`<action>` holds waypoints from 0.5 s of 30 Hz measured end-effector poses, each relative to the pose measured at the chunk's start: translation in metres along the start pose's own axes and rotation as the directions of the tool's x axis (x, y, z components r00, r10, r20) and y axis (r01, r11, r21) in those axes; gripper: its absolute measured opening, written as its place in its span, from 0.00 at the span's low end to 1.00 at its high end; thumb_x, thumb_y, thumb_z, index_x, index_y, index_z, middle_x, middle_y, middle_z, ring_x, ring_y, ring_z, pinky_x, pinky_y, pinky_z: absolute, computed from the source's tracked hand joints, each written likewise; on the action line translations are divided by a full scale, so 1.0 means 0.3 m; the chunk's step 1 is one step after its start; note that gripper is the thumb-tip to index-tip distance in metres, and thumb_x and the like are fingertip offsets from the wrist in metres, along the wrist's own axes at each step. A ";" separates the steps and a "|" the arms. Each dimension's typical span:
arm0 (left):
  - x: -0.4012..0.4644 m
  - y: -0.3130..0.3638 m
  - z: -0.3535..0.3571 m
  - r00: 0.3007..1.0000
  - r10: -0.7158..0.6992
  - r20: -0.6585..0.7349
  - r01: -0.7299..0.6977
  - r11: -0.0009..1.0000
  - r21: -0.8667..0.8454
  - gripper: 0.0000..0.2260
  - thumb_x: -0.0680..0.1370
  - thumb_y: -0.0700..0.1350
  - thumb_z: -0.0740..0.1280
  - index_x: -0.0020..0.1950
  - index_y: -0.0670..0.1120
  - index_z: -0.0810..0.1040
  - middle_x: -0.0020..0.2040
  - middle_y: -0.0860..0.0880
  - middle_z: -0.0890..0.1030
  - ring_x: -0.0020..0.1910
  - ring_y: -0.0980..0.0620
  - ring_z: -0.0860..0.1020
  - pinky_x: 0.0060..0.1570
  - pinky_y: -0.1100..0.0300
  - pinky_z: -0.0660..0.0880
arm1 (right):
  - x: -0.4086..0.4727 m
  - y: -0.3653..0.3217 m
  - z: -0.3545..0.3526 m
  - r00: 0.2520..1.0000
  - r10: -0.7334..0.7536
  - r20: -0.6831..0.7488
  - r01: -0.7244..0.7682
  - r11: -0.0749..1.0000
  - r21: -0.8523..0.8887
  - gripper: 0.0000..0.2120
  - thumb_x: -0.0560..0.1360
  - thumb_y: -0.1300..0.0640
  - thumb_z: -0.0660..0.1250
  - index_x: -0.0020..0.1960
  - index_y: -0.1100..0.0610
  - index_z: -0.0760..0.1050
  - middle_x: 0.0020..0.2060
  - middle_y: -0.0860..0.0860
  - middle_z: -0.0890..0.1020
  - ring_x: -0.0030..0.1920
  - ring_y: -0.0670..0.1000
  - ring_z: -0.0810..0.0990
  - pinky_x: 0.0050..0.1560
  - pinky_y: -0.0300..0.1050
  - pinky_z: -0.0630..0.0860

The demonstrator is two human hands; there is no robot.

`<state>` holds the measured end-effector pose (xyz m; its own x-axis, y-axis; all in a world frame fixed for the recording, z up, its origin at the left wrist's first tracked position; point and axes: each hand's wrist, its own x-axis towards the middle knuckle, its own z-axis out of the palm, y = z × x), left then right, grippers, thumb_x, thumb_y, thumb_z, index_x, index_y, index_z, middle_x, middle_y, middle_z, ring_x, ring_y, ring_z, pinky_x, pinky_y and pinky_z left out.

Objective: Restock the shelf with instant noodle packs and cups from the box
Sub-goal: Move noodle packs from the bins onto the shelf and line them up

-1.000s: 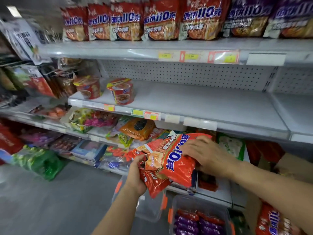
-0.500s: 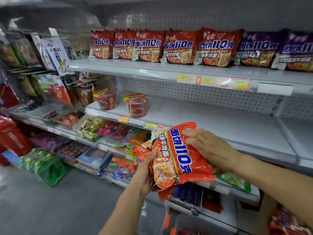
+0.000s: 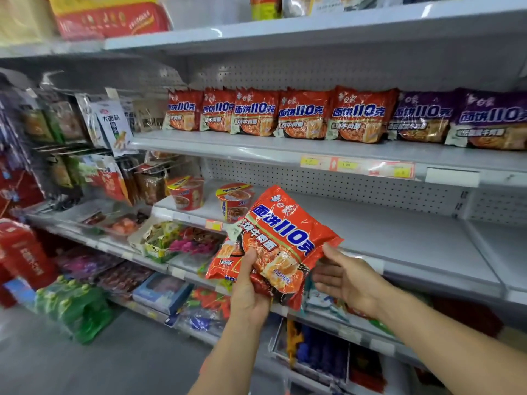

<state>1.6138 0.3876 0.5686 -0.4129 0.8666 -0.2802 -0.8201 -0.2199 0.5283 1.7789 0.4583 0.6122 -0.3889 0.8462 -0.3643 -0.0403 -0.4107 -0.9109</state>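
My left hand [image 3: 248, 297] grips the lower end of a small stack of red instant noodle packs [image 3: 279, 238], held tilted in front of the middle shelf [image 3: 399, 232]. My right hand [image 3: 348, 280] is at the stack's right edge, fingers straight, thumb touching the top pack. On the shelf above stands a row of matching red packs [image 3: 302, 115], with purple packs [image 3: 456, 118] to their right. Two noodle cups [image 3: 186, 192] [image 3: 233, 201] stand at the left end of the middle shelf. The box is out of view.
Hanging snack bags [image 3: 114, 126] fill the rack at the left. Lower shelves hold mixed packets [image 3: 182, 240] and boxes [image 3: 162, 292]. A green bottle pack [image 3: 74, 309] sits on the grey floor. Price tags [image 3: 356, 166] line the upper shelf rim.
Both hands have lifted the red packs from the lower shelves up to the middle shelf's front. The view has tilted upward. My right hand has slid from the pack's top to its right edge.
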 end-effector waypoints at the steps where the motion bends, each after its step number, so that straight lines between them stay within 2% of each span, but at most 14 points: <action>1: -0.003 -0.003 0.007 1.000 0.008 0.006 -0.008 1.000 -0.006 0.37 0.61 0.49 0.82 0.67 0.44 0.75 0.58 0.41 0.83 0.59 0.39 0.80 0.63 0.37 0.72 | 0.004 0.003 0.013 1.000 -0.026 0.004 0.026 0.999 0.023 0.13 0.73 0.51 0.70 0.51 0.60 0.77 0.39 0.57 0.85 0.41 0.55 0.83 0.41 0.48 0.79; 4: -0.020 -0.013 0.021 1.000 0.014 0.027 -0.014 1.000 0.007 0.48 0.48 0.50 0.86 0.66 0.45 0.75 0.58 0.41 0.83 0.58 0.39 0.81 0.63 0.37 0.72 | 0.007 -0.002 0.044 0.995 -0.088 -0.056 0.092 0.993 0.069 0.05 0.77 0.59 0.68 0.52 0.59 0.77 0.41 0.54 0.86 0.45 0.55 0.83 0.44 0.51 0.79; 7: -0.031 -0.012 0.023 0.999 0.021 0.031 -0.021 0.999 -0.027 0.49 0.46 0.53 0.86 0.64 0.44 0.76 0.56 0.41 0.84 0.55 0.40 0.83 0.60 0.39 0.74 | -0.002 -0.022 0.044 0.982 -0.151 -0.113 0.158 0.986 0.058 0.04 0.80 0.61 0.64 0.51 0.57 0.77 0.41 0.53 0.86 0.43 0.53 0.83 0.42 0.50 0.77; 9: -0.036 -0.003 0.030 1.000 0.016 0.010 -0.016 1.000 -0.026 0.39 0.55 0.56 0.84 0.62 0.44 0.77 0.53 0.40 0.85 0.51 0.40 0.83 0.56 0.41 0.75 | -0.010 -0.038 0.029 0.974 -0.181 -0.138 0.191 0.979 0.068 0.06 0.81 0.60 0.61 0.53 0.56 0.77 0.43 0.54 0.86 0.42 0.53 0.83 0.41 0.50 0.78; 11: -0.030 0.006 0.036 1.000 0.004 -0.020 -0.004 0.999 -0.036 0.25 0.70 0.55 0.74 0.62 0.43 0.76 0.51 0.40 0.85 0.53 0.39 0.82 0.57 0.40 0.75 | -0.021 -0.059 0.009 0.968 -0.209 -0.142 0.221 0.972 0.073 0.07 0.82 0.59 0.60 0.54 0.55 0.76 0.42 0.54 0.86 0.41 0.53 0.85 0.38 0.49 0.78; 13: -0.023 0.006 0.045 0.999 0.003 -0.040 -0.004 1.000 -0.022 0.21 0.75 0.52 0.70 0.64 0.44 0.75 0.53 0.40 0.84 0.56 0.39 0.81 0.60 0.39 0.74 | -0.027 -0.076 -0.009 0.964 -0.231 -0.127 0.241 0.968 0.064 0.07 0.82 0.58 0.59 0.55 0.55 0.76 0.43 0.54 0.86 0.42 0.54 0.85 0.38 0.50 0.79; 15: -0.016 -0.002 0.057 0.998 -0.011 -0.061 0.011 1.000 -0.007 0.20 0.76 0.51 0.71 0.63 0.44 0.76 0.54 0.39 0.84 0.57 0.38 0.80 0.62 0.38 0.72 | -0.026 -0.088 -0.020 0.963 -0.238 -0.126 0.247 0.967 0.064 0.07 0.82 0.58 0.60 0.56 0.55 0.76 0.44 0.54 0.86 0.44 0.56 0.85 0.40 0.51 0.79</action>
<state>1.6229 0.3913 0.5835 -0.4269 0.8401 -0.3346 -0.8272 -0.2134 0.5198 1.7885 0.4644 0.6380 -0.2494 0.9554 -0.1583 -0.1940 -0.2095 -0.9584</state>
